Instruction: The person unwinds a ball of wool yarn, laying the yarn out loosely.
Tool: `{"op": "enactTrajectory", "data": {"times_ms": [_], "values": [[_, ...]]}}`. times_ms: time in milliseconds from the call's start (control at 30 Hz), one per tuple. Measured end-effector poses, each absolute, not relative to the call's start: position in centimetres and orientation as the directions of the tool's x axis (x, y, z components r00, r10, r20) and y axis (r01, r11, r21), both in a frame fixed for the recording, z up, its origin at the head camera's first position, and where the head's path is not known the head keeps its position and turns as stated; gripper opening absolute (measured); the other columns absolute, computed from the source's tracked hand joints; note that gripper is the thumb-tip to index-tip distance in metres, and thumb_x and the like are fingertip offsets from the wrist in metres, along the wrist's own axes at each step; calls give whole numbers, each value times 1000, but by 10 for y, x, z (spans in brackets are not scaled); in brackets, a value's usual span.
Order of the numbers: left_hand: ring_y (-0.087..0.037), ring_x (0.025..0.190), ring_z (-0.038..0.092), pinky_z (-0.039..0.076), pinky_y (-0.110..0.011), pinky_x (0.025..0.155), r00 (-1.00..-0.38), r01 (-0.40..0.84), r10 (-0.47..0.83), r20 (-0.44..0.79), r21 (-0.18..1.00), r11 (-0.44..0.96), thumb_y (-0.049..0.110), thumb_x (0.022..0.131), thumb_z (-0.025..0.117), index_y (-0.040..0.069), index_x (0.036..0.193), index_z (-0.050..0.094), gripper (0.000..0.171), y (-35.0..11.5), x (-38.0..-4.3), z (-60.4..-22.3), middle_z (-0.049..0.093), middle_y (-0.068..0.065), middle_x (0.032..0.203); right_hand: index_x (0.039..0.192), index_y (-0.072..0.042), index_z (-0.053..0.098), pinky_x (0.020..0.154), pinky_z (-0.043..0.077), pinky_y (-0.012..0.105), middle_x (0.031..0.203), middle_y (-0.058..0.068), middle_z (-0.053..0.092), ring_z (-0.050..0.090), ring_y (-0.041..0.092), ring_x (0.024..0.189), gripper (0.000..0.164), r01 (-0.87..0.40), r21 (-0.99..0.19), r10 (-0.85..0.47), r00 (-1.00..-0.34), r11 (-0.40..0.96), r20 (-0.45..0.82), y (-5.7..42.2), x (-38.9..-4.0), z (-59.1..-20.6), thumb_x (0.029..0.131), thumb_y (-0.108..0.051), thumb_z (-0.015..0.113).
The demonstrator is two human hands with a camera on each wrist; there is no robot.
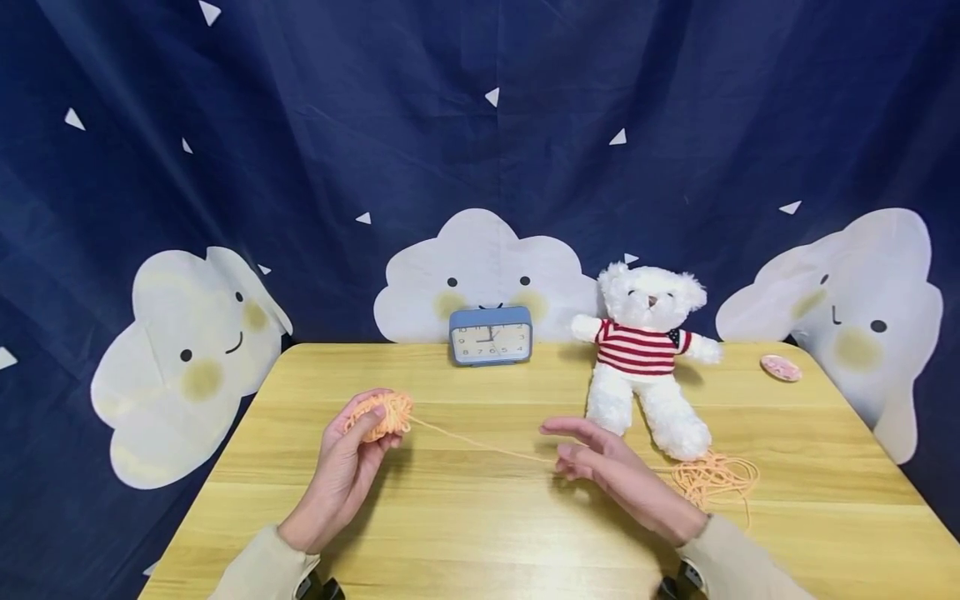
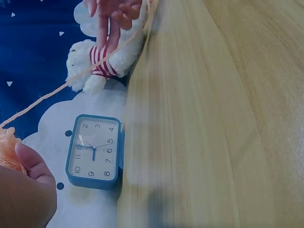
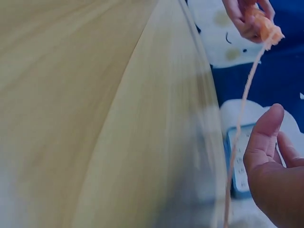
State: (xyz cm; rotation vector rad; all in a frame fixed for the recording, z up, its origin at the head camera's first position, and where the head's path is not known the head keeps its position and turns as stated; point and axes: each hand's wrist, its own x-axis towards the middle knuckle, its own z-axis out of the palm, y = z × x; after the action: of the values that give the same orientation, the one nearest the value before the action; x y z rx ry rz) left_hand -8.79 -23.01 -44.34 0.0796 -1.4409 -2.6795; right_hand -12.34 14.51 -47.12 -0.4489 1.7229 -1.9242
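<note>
My left hand (image 1: pixel 352 458) grips a small ball of peach yarn (image 1: pixel 382 418), the thumb laid across its near side. From the ball a single yarn strand (image 1: pixel 480 443) stretches rightward, sloping down to my right hand (image 1: pixel 607 467). That hand is held over the table, thumb and fingers apart, with nothing pinched between them. The strand runs past it, partly hidden behind it in the head view, and comes out toward a loose tangle of yarn (image 1: pixel 716 479) on the table. In the right wrist view the strand passes beside the raised thumb (image 3: pixel 268 128).
A white teddy bear (image 1: pixel 648 358) in a red-striped shirt sits behind the tangle, one foot right at it. A blue alarm clock (image 1: pixel 491 336) stands at the table's back edge. A small pink oval object (image 1: pixel 781 367) lies at the back right of the wooden table (image 1: pixel 465 533).
</note>
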Motion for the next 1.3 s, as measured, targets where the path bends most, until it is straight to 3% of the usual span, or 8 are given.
{"op": "enactTrajectory", "data": {"times_ms": [133, 433, 733, 1033, 1133, 1300], "values": [[-19, 86, 67, 60, -24, 70, -995, 57, -95, 4, 824, -563, -3, 110, 56, 1, 126, 67, 20, -229, -89, -445, 66, -15, 118, 157, 5, 47, 98, 60, 41, 154, 33, 48, 66, 33, 111, 55, 170, -984, -603, -790, -51, -105, 122, -127, -475, 107, -12, 64], [-19, 86, 67, 60, -24, 70, -995, 51, -98, -4, 832, -552, -4, 109, 56, 0, 126, 65, 19, -228, -90, -445, 66, -16, 118, 154, 12, 46, 92, 61, 29, 155, 32, 52, 68, 23, 105, 57, 204, -976, -655, -748, -77, -105, 81, -133, -473, 105, -5, 67], [-19, 86, 67, 60, -24, 69, -995, 33, -101, -26, 842, -539, -4, 109, 58, -1, 127, 64, 20, -225, -92, -445, 66, -17, 119, 140, 12, 59, 89, 63, 33, 129, 31, 69, 70, 20, 95, 43, 233, -969, -674, -728, -79, -120, 67, -128, -472, 105, -9, 72], [-19, 87, 67, 60, -24, 70, -995, 31, -98, -27, 835, -550, -3, 109, 57, 0, 126, 65, 19, -226, -92, -444, 66, -16, 119, 127, 17, 62, 80, 62, 26, 108, 21, 73, 69, 14, 87, 37, 181, -979, -597, -798, -99, -87, 75, -122, -471, 104, -9, 74], [-19, 87, 66, 59, -25, 70, -995, 28, -96, -29, 837, -547, -3, 109, 58, 0, 127, 65, 19, -226, -92, -444, 65, -16, 119, 124, 15, 65, 79, 62, 26, 103, 18, 73, 69, 14, 86, 33, 168, -980, -566, -821, -108, -78, 79, -121, -469, 104, -10, 74], [-20, 88, 65, 59, -25, 70, -995, 25, -99, -35, 836, -547, -3, 109, 58, -1, 128, 64, 20, -227, -90, -444, 64, -17, 121, 115, 1, 72, 76, 61, 23, 95, 7, 72, 66, 11, 81, 15, 162, -975, -508, -859, -153, -63, 89, -121, -461, 106, -10, 72]]}}
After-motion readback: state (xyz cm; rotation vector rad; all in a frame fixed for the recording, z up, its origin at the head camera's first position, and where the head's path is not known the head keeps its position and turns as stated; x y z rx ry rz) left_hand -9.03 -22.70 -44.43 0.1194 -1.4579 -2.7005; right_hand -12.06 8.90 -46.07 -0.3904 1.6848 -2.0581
